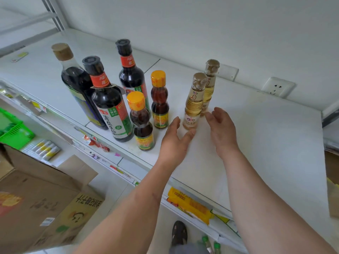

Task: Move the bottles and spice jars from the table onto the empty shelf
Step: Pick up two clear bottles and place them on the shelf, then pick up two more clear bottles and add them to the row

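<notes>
Seven bottles stood on the white shelf (256, 136). Both hands were open and held nothing. The left hand (174, 142) lay low near the front edge of the shelf, with its fingers spread and its thumb almost touching the bottom of the near pale bottle (193, 105). The right hand (222, 129) was just to the right of that bottle, with its fingers curled a little and its fingertips close to the glass. I could not tell if either hand touched the bottle. That bottle stood upright about halfway along the shelf. The far pale bottle (210, 83) stood right behind it, closer to the back wall. To the left were two small brown bottles with yellow caps. The front yellow-cap bottle (142, 123) stood near the front edge, and the back yellow-cap bottle (159, 101) stood behind it. Further left stood three big dark bottles. The front dark bottle (108, 103) had a black cap and an orange band at its neck. The back dark bottle (131, 68) looked the same and stood nearer the wall. The tan-cap bottle (77, 77) stood furthest to the left. Below the shelf, on the left, there was a cardboard box (40, 198) and a green basket (12, 131). A wall socket (278, 87) was on the back wall, to the right.
</notes>
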